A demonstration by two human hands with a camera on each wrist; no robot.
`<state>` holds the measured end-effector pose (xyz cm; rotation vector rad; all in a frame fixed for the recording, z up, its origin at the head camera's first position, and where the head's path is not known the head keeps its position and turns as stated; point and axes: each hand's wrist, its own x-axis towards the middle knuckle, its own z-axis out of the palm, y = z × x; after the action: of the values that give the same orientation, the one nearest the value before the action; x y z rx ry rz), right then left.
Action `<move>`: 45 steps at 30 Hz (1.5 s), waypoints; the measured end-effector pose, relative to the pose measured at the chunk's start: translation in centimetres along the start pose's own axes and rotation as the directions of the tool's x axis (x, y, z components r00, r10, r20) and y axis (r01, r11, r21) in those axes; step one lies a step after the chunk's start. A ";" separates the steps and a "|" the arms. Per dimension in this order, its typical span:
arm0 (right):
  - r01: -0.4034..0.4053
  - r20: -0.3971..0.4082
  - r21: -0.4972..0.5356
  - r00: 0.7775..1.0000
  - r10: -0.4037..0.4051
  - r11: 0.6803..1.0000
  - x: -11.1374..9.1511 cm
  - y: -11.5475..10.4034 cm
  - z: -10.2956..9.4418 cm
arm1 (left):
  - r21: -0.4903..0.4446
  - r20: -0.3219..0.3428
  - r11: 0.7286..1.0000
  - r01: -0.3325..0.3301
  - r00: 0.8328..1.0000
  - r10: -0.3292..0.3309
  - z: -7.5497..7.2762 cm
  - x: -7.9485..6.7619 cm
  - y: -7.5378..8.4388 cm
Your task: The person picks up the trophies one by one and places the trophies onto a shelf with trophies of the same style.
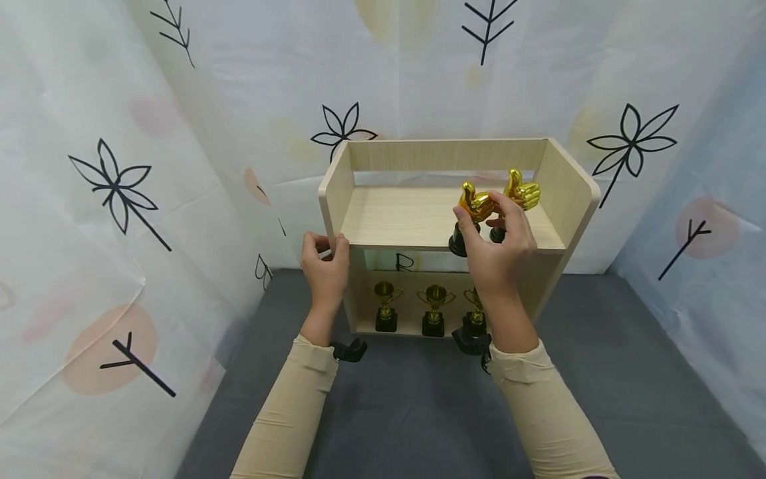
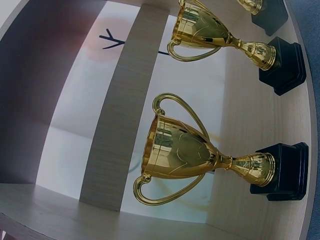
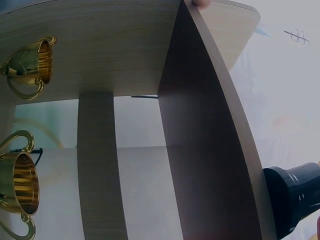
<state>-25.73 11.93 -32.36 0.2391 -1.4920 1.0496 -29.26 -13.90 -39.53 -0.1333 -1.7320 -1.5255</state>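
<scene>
My right hand (image 1: 501, 249) pinches a gold thumbs-up trophy (image 1: 475, 201) between thumb and fingers, at the front of the wooden shelf unit's upper board (image 1: 401, 213). The trophy's round black base (image 3: 287, 200) shows beside that board's front edge in the right wrist view. Just behind and to the right stands a second gold thumbs-up trophy (image 1: 522, 191), its lower part mostly hidden by my hand. With my left hand (image 1: 326, 266) I hold the front edge of the unit's left side panel (image 1: 334, 193), thumb on the inner side.
Gold two-handled trophy cups on black bases line the lower shelf: a left cup (image 1: 385, 306), a middle cup (image 1: 435, 309) and a right cup (image 1: 475, 313) partly covered by my right wrist. The unit stands on a grey tabletop (image 1: 419, 412) before a patterned cloth backdrop (image 1: 257, 100).
</scene>
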 end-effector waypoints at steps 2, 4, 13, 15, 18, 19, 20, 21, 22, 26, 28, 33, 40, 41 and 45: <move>0.003 0.007 -0.006 1.000 -0.003 1.000 0.0 0.0 0.1 | 0.002 -0.001 1.000 0.000 1.000 0.000 0.0 0.0 0.0; 0.006 0.015 -0.006 1.000 -0.006 1.000 0.0 0.0 0.2 | 0.002 -0.001 1.000 -0.001 1.000 0.001 0.0 0.1 0.1; 0.020 0.036 -0.008 0.999 -0.020 1.000 0.1 0.4 0.9 | -0.005 -0.003 1.000 0.007 1.000 -0.007 -0.1 0.1 0.3; 0.018 0.036 -0.003 0.999 -0.018 1.000 0.1 0.4 1.1 | -0.003 -0.001 1.000 0.006 1.000 -0.006 -0.1 0.2 0.3; 0.020 0.039 0.000 0.999 -0.020 1.000 0.1 0.4 1.2 | -0.003 0.002 1.000 0.005 1.000 -0.005 -0.1 0.2 0.3; 0.020 0.041 -0.001 0.999 -0.020 1.000 0.1 0.4 1.2 | -0.004 0.002 1.000 0.006 1.000 -0.006 0.0 0.2 0.2; 0.018 0.044 -0.001 0.999 -0.018 1.000 0.0 0.4 1.2 | -0.004 0.001 1.000 0.006 1.000 -0.006 0.0 0.2 0.2; 0.017 0.045 -0.003 0.999 -0.017 1.000 0.0 0.4 1.2 | -0.004 0.001 1.000 0.006 1.000 -0.006 0.0 0.2 0.2; 0.016 0.047 -0.007 0.999 -0.016 1.000 0.0 0.4 1.2 | -0.005 0.001 1.000 0.005 1.000 -0.005 0.0 0.2 0.2; 0.013 0.064 -0.025 0.998 -0.011 1.000 0.0 0.5 1.4 | -0.004 -0.002 1.000 0.002 1.000 -0.002 0.0 0.1 0.2; 0.011 0.074 -0.038 0.997 -0.008 0.999 0.1 0.5 1.5 | -0.005 -0.002 1.000 0.002 1.000 -0.002 0.0 0.1 0.3; 0.001 0.098 -0.053 0.995 0.004 0.999 0.2 0.5 1.7 | -0.008 0.000 1.000 0.009 1.000 -0.009 0.1 0.1 0.3; -0.003 0.113 -0.044 0.994 0.008 0.999 0.1 0.5 2.1 | -0.033 -0.016 0.999 0.007 1.000 -0.007 0.1 -0.1 0.3; -0.001 0.111 -0.042 0.994 0.006 0.999 0.1 0.6 2.1 | -0.033 -0.015 0.999 0.006 1.000 -0.006 0.1 -0.1 0.2; 0.006 0.106 -0.036 0.994 -0.002 0.999 0.1 0.7 2.3 | -0.025 -0.005 1.000 0.015 1.000 -0.015 0.0 0.0 0.1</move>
<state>-27.79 10.75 -32.23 0.2758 -1.6044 1.0188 -29.18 -13.87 -39.42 -0.1298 -1.7143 -1.5569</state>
